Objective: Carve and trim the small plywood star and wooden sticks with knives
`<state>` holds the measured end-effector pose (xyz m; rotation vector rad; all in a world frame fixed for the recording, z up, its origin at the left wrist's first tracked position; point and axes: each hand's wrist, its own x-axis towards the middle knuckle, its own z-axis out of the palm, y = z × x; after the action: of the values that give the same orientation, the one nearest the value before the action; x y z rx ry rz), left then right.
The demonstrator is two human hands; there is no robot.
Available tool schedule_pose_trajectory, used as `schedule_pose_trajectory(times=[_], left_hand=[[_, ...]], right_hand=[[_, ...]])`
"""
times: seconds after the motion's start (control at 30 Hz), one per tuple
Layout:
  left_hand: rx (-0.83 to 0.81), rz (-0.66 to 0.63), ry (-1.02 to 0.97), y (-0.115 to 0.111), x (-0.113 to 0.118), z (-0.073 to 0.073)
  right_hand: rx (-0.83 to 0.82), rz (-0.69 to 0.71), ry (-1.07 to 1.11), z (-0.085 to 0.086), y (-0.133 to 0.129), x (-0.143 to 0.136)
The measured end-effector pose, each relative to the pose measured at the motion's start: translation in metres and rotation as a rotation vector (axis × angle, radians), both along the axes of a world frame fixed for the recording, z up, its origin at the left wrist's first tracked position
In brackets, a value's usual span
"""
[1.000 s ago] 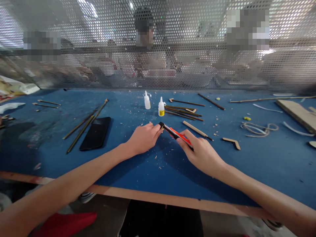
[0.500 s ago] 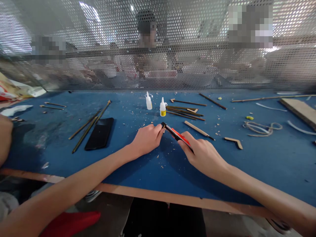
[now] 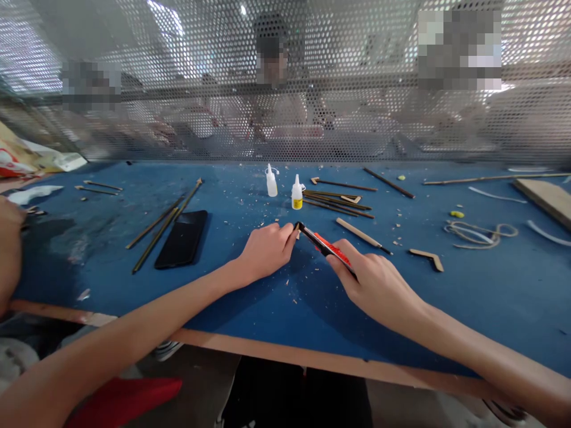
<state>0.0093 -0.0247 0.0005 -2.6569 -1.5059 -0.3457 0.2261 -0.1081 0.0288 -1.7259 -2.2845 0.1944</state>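
My left hand [image 3: 269, 251] is closed, its fingertips pinching a small wooden piece [image 3: 298, 228] that is mostly hidden. My right hand [image 3: 377, 282] wraps round a red and black utility knife [image 3: 330, 248], whose blade end meets the small piece at my left fingertips. Beyond the hands stand two white glue bottles, one with a yellow label [image 3: 297, 194] and another [image 3: 271, 181] slightly behind it. A wooden-handled tool [image 3: 359, 232] lies just behind the knife.
A black phone [image 3: 181, 239] and long thin sticks [image 3: 167, 224] lie left. More sticks [image 3: 339, 201], an angled wooden piece [image 3: 427, 258], string [image 3: 479, 232] and a board [image 3: 546, 199] are right. Perforated metal screen [image 3: 214, 119] behind; another person's arm [image 3: 9, 249] at far left.
The view has shifted a little, so the table items appear slightly to the right. Both hands keep their grips, with the knife end still at the small piece.
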Motion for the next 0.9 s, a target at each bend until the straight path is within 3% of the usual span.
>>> schedule_pose_trajectory(times=[0.63,0.9], left_hand=[[-0.011,0.031,0.036,-0.005,0.003,0.004],[-0.008,0.164,0.021,0.017,-0.013,0.000]], right_hand=[[-0.058,0.015,0.063,-0.004,0.004,-0.001],[-0.029,-0.008,0.104,0.004,0.003,0.002]])
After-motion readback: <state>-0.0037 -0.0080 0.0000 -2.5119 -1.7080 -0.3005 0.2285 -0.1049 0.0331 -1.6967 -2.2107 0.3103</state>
